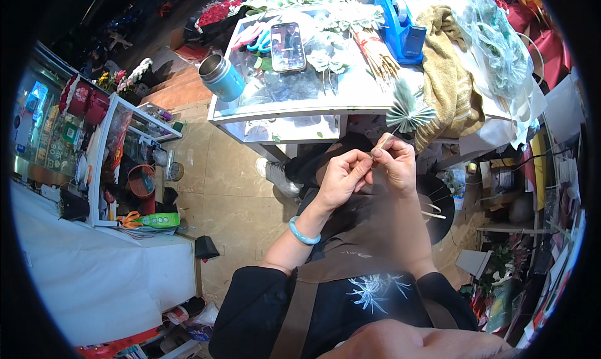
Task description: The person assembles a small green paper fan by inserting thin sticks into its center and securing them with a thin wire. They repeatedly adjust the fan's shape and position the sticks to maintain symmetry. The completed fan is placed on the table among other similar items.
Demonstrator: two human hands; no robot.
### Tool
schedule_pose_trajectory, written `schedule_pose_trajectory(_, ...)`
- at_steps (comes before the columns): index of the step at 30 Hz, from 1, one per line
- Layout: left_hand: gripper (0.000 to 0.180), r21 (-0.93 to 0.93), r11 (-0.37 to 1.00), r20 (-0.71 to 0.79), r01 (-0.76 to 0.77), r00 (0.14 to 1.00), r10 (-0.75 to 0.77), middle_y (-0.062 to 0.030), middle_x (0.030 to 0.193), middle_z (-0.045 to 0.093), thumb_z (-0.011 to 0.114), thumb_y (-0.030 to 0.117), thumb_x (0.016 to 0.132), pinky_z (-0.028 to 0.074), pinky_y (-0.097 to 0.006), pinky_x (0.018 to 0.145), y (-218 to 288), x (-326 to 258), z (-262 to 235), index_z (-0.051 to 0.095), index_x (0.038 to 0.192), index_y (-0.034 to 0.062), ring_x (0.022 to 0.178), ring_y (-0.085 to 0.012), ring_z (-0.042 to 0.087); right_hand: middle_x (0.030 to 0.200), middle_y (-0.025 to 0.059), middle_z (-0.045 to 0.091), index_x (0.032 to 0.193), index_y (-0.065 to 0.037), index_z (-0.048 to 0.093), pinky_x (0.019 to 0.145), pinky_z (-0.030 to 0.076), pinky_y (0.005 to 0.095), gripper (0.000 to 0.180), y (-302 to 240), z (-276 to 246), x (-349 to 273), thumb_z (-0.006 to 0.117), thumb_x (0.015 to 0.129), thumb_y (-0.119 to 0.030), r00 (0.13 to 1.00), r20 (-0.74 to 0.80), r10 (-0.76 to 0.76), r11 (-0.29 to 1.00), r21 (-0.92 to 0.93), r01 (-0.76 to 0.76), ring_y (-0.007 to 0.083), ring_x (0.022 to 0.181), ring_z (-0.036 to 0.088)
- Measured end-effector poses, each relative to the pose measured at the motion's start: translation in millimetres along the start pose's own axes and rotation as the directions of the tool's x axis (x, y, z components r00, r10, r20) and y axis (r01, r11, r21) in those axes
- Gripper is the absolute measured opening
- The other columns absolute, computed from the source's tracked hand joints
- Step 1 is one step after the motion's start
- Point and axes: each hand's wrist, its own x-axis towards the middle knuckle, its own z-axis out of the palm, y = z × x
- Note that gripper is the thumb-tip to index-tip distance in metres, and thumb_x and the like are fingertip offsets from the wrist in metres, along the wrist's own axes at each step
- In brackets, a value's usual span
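Observation:
Both of my hands meet in front of the table's near edge. My right hand (397, 161) is closed in a pinch on a thin pale stick (379, 146). Pressed against it, my left hand (346, 178) is closed too, fingertips together at the stick's lower end; what lies between them is too small to make out. A pleated pale green paper fan (410, 111) shows just above my right hand, by the table edge. Whether the stick joins it I cannot tell. On the table lies a bundle of thin wooden sticks (379, 59) topped with similar pleated fans (350, 17).
The white table (282, 113) bears a blue tape dispenser (400, 30), a brown towel (443, 71), a phone (288, 47), scissors (263, 39), a blue metal cup (222, 78) and clear plastic bags (498, 52). Shelves (103, 158) stand at left; a dark round stool (438, 202) is at right.

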Motion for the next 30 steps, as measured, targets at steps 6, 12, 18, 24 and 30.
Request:
schedule_pose_trajectory(6,0.016,0.076,0.997,-0.064,-0.018,0.998,0.023,-0.0004,0.065,0.057,0.056,0.018,0.091,0.032,-0.015,0.043,-1.9,0.3,-2.5,0.057,0.09,0.0023,0.05,-0.0013,0.044,0.081,0.0032,0.061,0.085,0.001,0.062,0.065,0.045,0.0204,0.01,-0.8,1.8,-3.7,0.066,0.079,-0.004,0.993,-0.085,0.086,0.994,-0.057,-0.091,0.007,0.071,0.055)
schedule_pose_trajectory(12,0.016,0.109,0.994,-0.059,-0.019,0.998,0.026,0.0002,0.065,0.057,0.056,0.018,0.091,0.033,-0.015,0.045,-2.1,-0.5,-2.4,0.057,0.09,0.0027,0.052,-0.0007,0.044,0.083,0.0031,0.062,0.098,0.002,0.061,0.067,0.046,0.0203,0.02,1.5,1.2,-6.1,0.066,0.079,-0.003,0.996,-0.079,0.041,0.998,-0.047,-0.045,0.0067,0.073,0.056)
schedule_pose_trajectory(18,0.015,0.143,0.99,-0.082,-0.005,0.996,0.017,0.0005,0.066,0.058,0.056,0.018,0.091,0.034,-0.015,0.047,-3.3,-1.6,-2.6,0.057,0.088,0.0027,0.053,-0.0006,0.045,0.081,0.0018,0.062,0.096,0.002,0.061,0.065,0.045,0.0191,0.017,-0.7,1.7,-7.3,0.065,0.08,-0.002,0.995,-0.096,0.039,0.999,-0.018,-0.041,0.0061,0.072,0.056)
schedule_pose_trajectory(24,0.014,0.191,0.981,-0.117,-0.016,0.992,0.039,0.001,0.065,0.057,0.055,0.016,0.091,0.033,-0.015,0.046,-5.7,-2.0,-1.4,0.058,0.089,0.0024,0.052,-0.0003,0.044,0.076,0.0009,0.06,0.096,0.003,0.062,0.062,0.046,0.019,0.016,-3.4,1.4,-6.9,0.064,0.082,-0.004,0.993,-0.093,0.072,0.976,-0.198,-0.089,0.0057,0.067,0.055)
schedule_pose_trajectory(30,0.017,0.066,0.998,-0.078,-0.002,0.997,0.007,0.0007,0.065,0.057,0.053,0.017,0.092,0.029,-0.015,0.044,-4.8,-2.8,-3.9,0.059,0.09,0.0012,0.048,-0.0002,0.039,0.076,0.0021,0.061,0.099,0.006,0.062,0.064,0.045,0.019,0.017,-9.3,-4.2,-5.1,0.06,0.083,-0.002,0.993,0.002,0.114,0.98,-0.166,-0.112,0.0062,0.067,0.055)
